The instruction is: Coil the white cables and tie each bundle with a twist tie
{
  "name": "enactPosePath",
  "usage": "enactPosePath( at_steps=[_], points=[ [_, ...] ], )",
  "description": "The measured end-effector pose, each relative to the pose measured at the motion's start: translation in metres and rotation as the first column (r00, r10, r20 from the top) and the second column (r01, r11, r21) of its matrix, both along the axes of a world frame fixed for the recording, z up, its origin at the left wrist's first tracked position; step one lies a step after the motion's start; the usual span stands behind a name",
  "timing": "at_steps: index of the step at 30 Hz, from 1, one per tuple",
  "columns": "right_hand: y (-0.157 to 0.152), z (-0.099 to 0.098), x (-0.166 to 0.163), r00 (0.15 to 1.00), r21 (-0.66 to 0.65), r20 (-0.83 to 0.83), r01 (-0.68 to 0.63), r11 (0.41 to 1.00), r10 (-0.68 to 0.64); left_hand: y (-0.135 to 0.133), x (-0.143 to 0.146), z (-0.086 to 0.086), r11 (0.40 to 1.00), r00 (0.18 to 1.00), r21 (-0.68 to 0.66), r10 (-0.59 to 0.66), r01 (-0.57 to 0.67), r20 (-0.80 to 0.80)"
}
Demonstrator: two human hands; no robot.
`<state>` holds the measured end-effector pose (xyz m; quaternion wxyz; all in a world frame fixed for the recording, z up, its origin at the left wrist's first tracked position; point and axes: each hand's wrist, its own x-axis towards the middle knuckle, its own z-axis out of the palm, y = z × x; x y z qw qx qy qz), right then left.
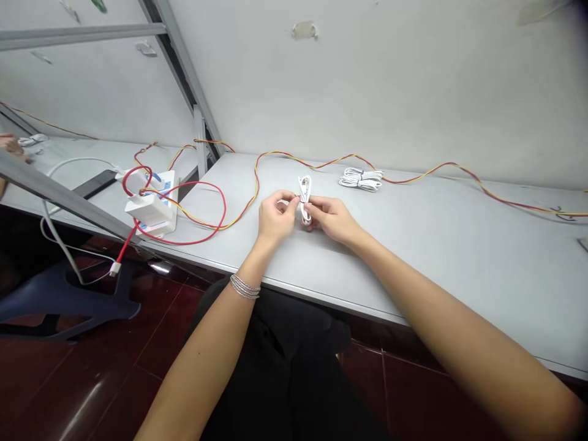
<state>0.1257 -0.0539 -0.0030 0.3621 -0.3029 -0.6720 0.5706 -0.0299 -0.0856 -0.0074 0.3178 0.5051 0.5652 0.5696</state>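
Observation:
A small coiled white cable (304, 195) stands upright over the grey table (459, 257), held between both hands. My left hand (274, 217) pinches the cable's end at the left side of the coil, fingers closed. My right hand (331, 217) grips the lower part of the coil, fingers closed round it. A silver bracelet sits on my left wrist. A second bundled white cable (361, 178) lies on the table behind my hands, apart from them.
A red-and-yellow twisted wire (413, 171) runs along the back of the table. At the left stand a white box (154, 207) with red cable loops (202, 214), a dark phone (94, 182) and a metal frame post (200, 139). Another person's hand (11, 147) shows far left.

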Motion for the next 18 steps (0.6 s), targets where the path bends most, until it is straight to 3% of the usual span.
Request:
enactPosePath(
  at_steps=[4,11,15,18],
  points=[
    [-0.001,0.004,0.001,0.999,-0.098,-0.029,-0.030,0.995,0.027,0.002,-0.001,-0.002,0.999,0.996,0.041,0.019,-0.015,-0.091],
    [-0.001,0.001,0.000,0.999,-0.095,-0.039,0.011,0.995,-0.015,0.002,-0.001,-0.006,0.998,0.989,0.036,0.051,-0.047,-0.138],
    [0.002,-0.001,-0.001,0.998,-0.114,-0.030,0.047,0.992,-0.051,-0.016,0.002,0.022,0.982,0.941,0.136,0.168,-0.133,-0.293],
    [0.002,-0.002,-0.001,0.997,-0.117,-0.026,0.067,0.991,-0.070,-0.067,-0.003,0.050,0.964,0.968,0.258,0.118,-0.059,-0.220]
  ],
)
